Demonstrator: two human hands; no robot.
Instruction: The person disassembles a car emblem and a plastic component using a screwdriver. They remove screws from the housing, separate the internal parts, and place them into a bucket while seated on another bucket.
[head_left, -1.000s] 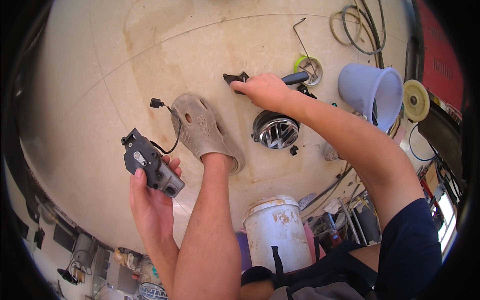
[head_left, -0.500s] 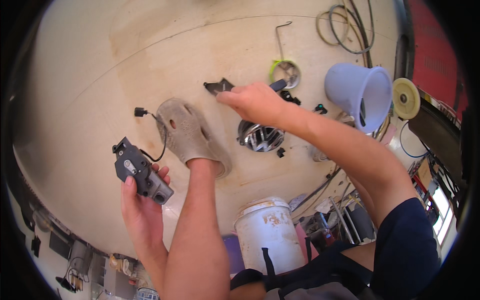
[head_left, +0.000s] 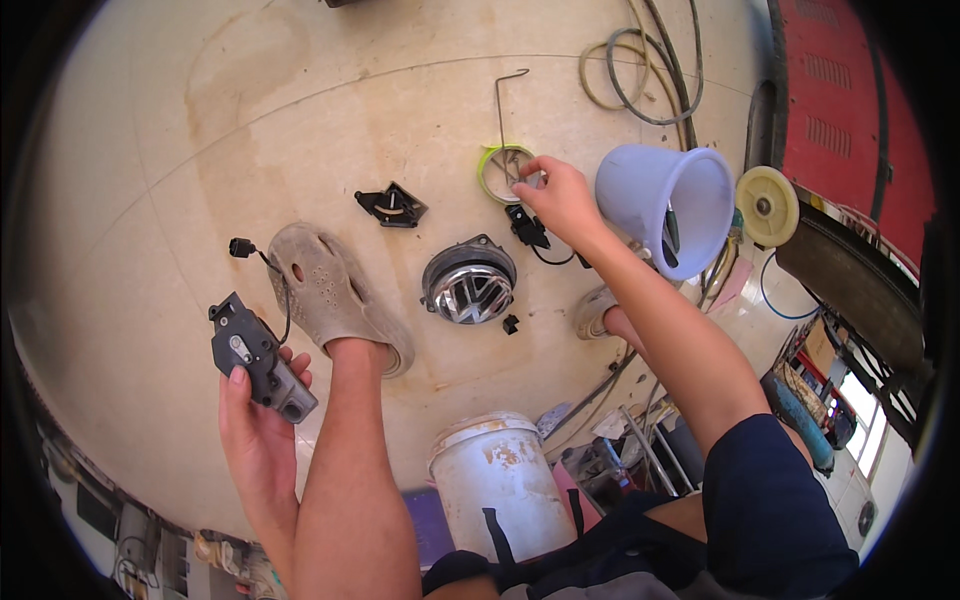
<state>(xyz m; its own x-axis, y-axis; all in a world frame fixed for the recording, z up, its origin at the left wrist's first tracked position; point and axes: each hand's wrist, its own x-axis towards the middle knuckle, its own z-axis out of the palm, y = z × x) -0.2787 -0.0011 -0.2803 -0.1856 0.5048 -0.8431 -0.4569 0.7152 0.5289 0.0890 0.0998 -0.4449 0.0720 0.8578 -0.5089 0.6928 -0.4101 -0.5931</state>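
Note:
My left hand [head_left: 262, 420] is closed around a dark grey actuator unit [head_left: 258, 355], holding it above the floor beside the left shoe. A thin cable runs from it to a black plug [head_left: 241, 247]. Over the rim of a roll of yellow-green tape [head_left: 487, 180], my right hand [head_left: 562, 195] bends its thumb and index finger into a pinch; what lies between them cannot be made out. Just below that hand sits a black part with a cable [head_left: 526, 228]. A black bracket [head_left: 392, 206] and a round chrome car badge [head_left: 470, 285] lie on the floor.
A hooked metal rod [head_left: 500, 105] stands out of the tape roll. To the right are a pale blue bucket [head_left: 625, 200], a cream pulley wheel [head_left: 767, 206] and coiled hoses [head_left: 645, 85]. A rusty white bucket [head_left: 495, 480] is near me. A small black piece [head_left: 511, 324] lies beside the badge.
My right hand has let go of the black bracket and moved right to the tape roll. The left hand still holds the actuator unit. The view has shifted a little to the right.

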